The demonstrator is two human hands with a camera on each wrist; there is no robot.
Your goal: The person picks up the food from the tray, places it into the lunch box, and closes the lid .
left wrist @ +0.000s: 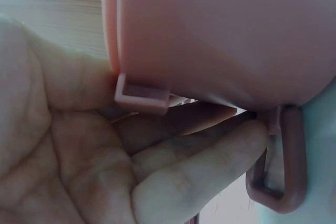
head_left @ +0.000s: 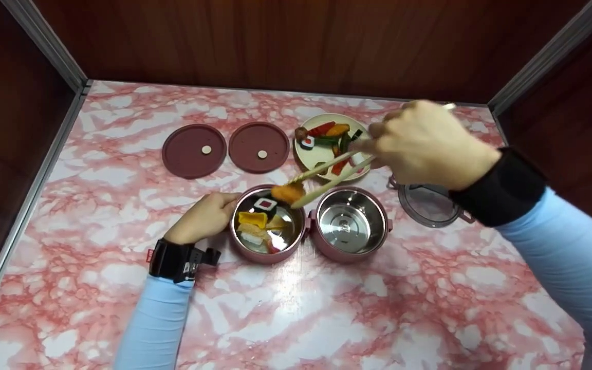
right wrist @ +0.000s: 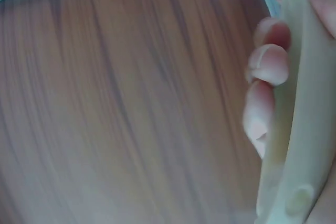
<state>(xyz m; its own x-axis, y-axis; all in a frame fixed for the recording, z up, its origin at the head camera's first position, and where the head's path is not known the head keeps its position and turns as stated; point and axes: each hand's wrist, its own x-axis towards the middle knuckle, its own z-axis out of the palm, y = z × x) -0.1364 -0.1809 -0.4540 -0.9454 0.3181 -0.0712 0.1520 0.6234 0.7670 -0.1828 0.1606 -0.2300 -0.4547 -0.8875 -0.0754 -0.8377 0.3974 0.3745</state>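
Observation:
My right hand (head_left: 422,144) grips pale tongs (head_left: 321,192); their tips pinch an orange-brown piece of food (head_left: 288,193) over the rim of the left pink pot (head_left: 267,257). Only fingers and the tongs' rear end (right wrist: 299,129) show in the right wrist view. On the pot's left side rests my left hand (head_left: 203,218). Its fingers (left wrist: 194,187) lie along the wall, fingertips by a hanging loop handle (left wrist: 295,156). Inside the pot are a sushi roll (head_left: 265,205), a yellow piece (head_left: 253,220) and other food pieces.
A second pot (head_left: 345,252), steel inside, stands close at the right. Behind are two dark red lids (head_left: 190,154) (head_left: 255,139) and a cream plate (head_left: 303,159) of food pieces. A clear lid (head_left: 429,205) lies under my right forearm. Wooden panels (head_left: 296,46) border the table.

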